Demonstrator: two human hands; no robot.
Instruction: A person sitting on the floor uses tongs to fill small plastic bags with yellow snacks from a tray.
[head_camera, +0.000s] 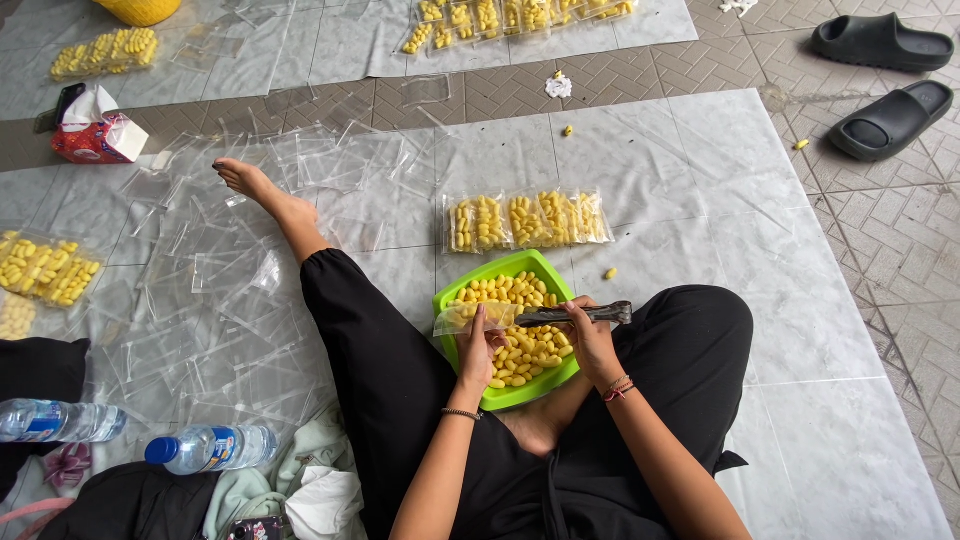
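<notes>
With the left hand (478, 345) pinching an empty clear bag (470, 318) and the right hand (590, 335) closed on dark tongs (575, 314), yellow pieces (525, 350) may spill beside the green tray (520, 262) if the bag mouth sags.

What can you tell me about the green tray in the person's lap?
The bright green plastic tray is squarish with rounded corners and a raised rim. It sits tilted between the person's black-trousered legs, about half full of small yellow oblong pieces. Over it, the left hand holds a clear plastic bag and the right hand grips a dark metal tool pointed into the bag.
</notes>
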